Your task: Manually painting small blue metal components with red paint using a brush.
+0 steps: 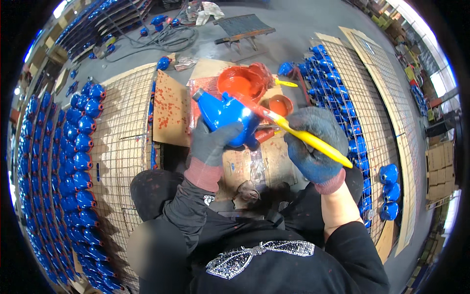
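A glossy blue casting (pixel 226 115) with a narrow metal neck at its upper left is gripped by my gloved left hand (pixel 214 139), tilted in front of me. My right hand (pixel 317 142), in a dark blue-stained glove, closes around the yellow handle of a paintbrush (pixel 308 136). The brush's red-coated head lies across the top right of the casting; whether the bristles touch it I cannot tell. Just beyond stands a large tub of red paint (pixel 240 83), its rim thickly coated. A smaller red paint cup (pixel 280 105) sits to its right, close to my right hand.
Wire-mesh racks with rows of blue castings (pixel 81 161) stand on my left, and more castings (pixel 338 93) line the right rack. A red-spattered cardboard panel (pixel 171 109) leans at the left. Another yellow handle (pixel 286 83) lies beside the tub. Farther off are a low bench (pixel 243 27) and coiled hose (pixel 171 41).
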The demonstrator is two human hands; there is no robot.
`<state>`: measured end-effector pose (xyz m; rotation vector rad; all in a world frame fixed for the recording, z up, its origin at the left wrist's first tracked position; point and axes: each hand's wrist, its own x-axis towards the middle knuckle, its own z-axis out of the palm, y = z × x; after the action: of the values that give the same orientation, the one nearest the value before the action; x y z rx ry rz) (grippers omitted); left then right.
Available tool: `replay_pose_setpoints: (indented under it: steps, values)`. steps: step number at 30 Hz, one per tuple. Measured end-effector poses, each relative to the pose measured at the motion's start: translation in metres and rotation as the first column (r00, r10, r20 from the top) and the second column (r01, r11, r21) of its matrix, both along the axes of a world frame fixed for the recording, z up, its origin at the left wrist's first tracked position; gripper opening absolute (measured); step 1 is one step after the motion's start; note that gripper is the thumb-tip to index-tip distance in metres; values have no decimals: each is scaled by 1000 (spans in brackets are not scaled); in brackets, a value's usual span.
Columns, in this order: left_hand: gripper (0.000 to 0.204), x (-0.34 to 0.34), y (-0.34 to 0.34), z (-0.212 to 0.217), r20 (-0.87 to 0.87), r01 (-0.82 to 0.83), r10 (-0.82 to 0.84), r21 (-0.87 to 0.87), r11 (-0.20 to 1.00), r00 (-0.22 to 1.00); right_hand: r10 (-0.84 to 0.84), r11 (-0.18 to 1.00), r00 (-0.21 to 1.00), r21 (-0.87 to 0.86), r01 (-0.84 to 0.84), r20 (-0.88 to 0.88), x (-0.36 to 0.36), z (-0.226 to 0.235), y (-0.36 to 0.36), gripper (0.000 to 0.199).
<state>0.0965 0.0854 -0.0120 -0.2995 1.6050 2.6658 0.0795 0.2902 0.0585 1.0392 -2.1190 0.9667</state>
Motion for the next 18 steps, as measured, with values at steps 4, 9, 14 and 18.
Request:
replay_pose_setpoints:
  steps: [4, 9, 14, 18]
  values:
    - [63, 9, -4, -3, 110, -23, -23, 397, 918, 994, 93, 996, 995, -17, -93, 27, 2, -3, -2, 34]
    - [65, 12, -14, -1, 28, 50, -87, 632, 774, 996, 149, 988, 987, -53, -146, 58, 2, -10, 1, 30]
    - [68, 13, -27, 4, 37, 50, -116, 745, 666, 993, 199, 974, 978, -120, -190, 66, -9, -17, 9, 30]
    - [64, 4, -18, -3, -9, -27, 47, 697, 716, 999, 124, 971, 979, -221, -87, 159, -15, -25, 9, 28]
